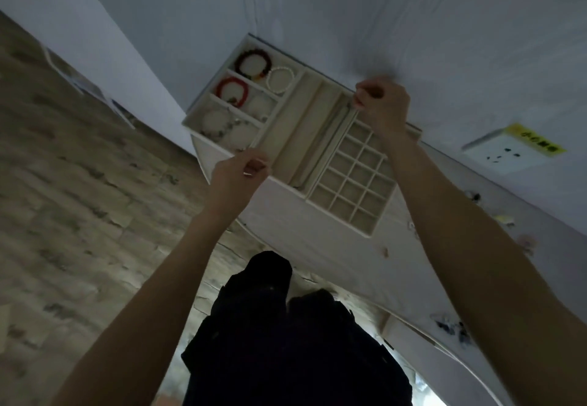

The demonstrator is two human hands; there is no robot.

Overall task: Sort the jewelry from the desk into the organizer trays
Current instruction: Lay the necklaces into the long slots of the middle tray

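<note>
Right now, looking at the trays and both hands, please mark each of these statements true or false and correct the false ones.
1. A red bead bracelet lies in a compartment of the left tray. True.
2. The grid tray with many small squares is full of rings. False: its squares look empty.
3. Both hands are curled, pinching something thin. True: the left hand and the right hand pinch above the long-slot tray; what they hold is too thin to identify.
4. The white bead bracelet lies loose on the desk. False: it is in the left tray, beside a dark bead bracelet.
</note>
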